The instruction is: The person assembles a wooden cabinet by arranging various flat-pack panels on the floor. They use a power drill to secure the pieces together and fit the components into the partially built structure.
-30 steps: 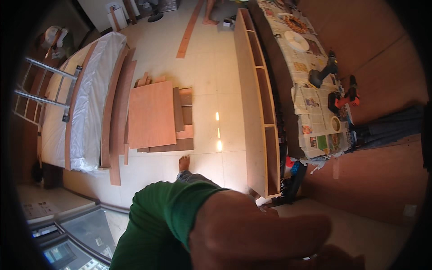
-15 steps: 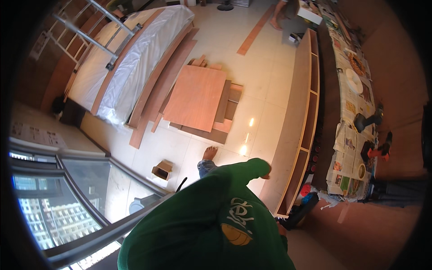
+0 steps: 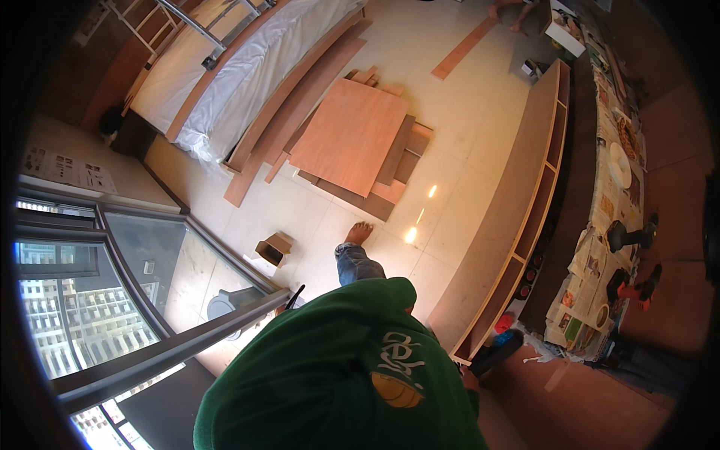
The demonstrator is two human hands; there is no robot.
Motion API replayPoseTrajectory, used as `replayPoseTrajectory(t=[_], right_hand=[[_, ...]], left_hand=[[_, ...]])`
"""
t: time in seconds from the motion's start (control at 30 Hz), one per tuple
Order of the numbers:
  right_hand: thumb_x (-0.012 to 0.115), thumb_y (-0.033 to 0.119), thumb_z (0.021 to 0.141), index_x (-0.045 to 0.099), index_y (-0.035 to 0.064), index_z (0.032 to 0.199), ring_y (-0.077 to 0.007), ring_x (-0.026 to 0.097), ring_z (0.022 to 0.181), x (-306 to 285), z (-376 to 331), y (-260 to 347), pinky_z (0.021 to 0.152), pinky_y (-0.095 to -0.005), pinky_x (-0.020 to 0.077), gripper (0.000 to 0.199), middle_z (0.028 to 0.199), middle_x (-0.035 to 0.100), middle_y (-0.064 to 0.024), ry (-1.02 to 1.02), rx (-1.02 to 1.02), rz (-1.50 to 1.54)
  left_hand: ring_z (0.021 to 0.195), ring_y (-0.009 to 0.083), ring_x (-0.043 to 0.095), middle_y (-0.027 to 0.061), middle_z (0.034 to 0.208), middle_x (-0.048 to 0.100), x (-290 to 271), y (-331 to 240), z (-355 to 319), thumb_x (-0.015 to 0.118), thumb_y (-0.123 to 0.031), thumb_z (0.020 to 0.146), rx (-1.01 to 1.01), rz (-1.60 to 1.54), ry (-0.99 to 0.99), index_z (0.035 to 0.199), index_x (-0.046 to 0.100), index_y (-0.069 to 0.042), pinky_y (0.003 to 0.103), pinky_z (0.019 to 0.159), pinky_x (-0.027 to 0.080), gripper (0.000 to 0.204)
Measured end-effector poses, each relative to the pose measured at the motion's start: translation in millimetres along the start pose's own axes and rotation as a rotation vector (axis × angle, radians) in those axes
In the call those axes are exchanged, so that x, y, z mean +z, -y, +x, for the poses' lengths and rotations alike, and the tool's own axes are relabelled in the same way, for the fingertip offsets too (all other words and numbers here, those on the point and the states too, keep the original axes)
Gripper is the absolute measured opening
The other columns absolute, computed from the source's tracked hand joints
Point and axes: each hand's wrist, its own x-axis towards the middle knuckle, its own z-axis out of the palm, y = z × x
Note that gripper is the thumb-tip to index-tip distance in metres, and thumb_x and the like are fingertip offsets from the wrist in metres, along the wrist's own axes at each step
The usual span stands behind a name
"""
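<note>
The end of a long wooden shelf frame (image 3: 517, 259), lying on the floor with several open compartments, is right by my hands. My right hand (image 3: 470, 379) is at its near corner, beside a dark elongated thing (image 3: 498, 355) whose kind I cannot make out. My sleeve hides most of that hand, and its grip does not show. My left arm, in a green sleeve (image 3: 397, 289), bends across toward the frame. Only a sliver of my left hand (image 3: 410, 309) shows below the cuff, its fingers hidden.
Stacked reddish boards (image 3: 352, 139) lie ahead on the tiles, near a plastic-covered bed (image 3: 262, 82). A small open cardboard box (image 3: 274, 249) and a window frame (image 3: 187, 334) are at left. Newspaper (image 3: 577, 289) with drills (image 3: 630, 236) lies at right. Another person's foot (image 3: 517, 28) shows far off.
My view has shifted, so the boards and shelf frame sit farther right and higher. My left arm has drawn in, and its hand is now mostly hidden. More of my leg shows.
</note>
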Motion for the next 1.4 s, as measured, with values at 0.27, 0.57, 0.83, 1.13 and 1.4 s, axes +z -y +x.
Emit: replayPoseTrajectory(t=[0.27,0.57,0.83,1.13,1.4], right_hand=[[0.054,0.040,0.104,0.047,0.0063,0.148,-0.0365,0.066,0.114,32,-36,31,0.099,-0.0499,0.0495,0.056,0.138,0.061,-0.0189,0.006,-0.104,-0.161],[0.055,0.040,0.103,0.048,0.0069,0.145,-0.0365,0.065,0.115,34,-9,-13,0.099,-0.0502,0.0483,0.054,0.137,0.061,-0.0186,0.003,-0.074,-0.027],[0.056,0.040,0.102,0.051,0.0092,0.142,-0.0351,0.063,0.115,28,24,-39,0.102,-0.0515,0.0455,0.050,0.134,0.061,-0.0162,0.016,0.013,0.152],[0.055,0.039,0.102,0.056,0.0129,0.137,-0.0309,0.062,0.109,31,7,-27,0.104,-0.0535,0.0439,0.044,0.128,0.060,-0.0114,0.077,0.005,0.065],[0.047,0.078,0.091,0.061,0.0129,0.130,-0.0282,0.061,0.106,67,-71,15,0.088,-0.0497,0.0515,0.077,0.116,0.066,-0.0101,0.235,0.258,-0.340]], left_hand=[[0.096,0.0358,0.066,0.0217,0.096,0.071,15,7,2,0.065,-0.038,0.094,0.006,-0.039,-0.005,0.095,0.074,-0.003,0.048,0.082,0.052,0.036],[0.089,0.0366,0.066,0.0219,0.092,0.070,20,7,2,0.064,-0.038,0.095,0.017,-0.036,0.008,0.091,0.072,-0.002,0.048,0.077,0.052,0.038],[0.083,0.0374,0.065,0.0220,0.088,0.070,25,9,3,0.063,-0.038,0.097,0.020,-0.026,0.016,0.088,0.071,-0.001,0.049,0.072,0.051,0.040],[0.076,0.0382,0.065,0.0221,0.084,0.070,39,17,7,0.061,-0.039,0.098,0.076,0.024,0.041,0.085,0.070,0.001,0.049,0.067,0.051,0.043],[0.070,0.0389,0.064,0.0222,0.081,0.069,79,122,93,0.060,-0.039,0.099,1.369,-0.752,0.268,0.082,0.069,0.002,0.049,0.062,0.051,0.045]])
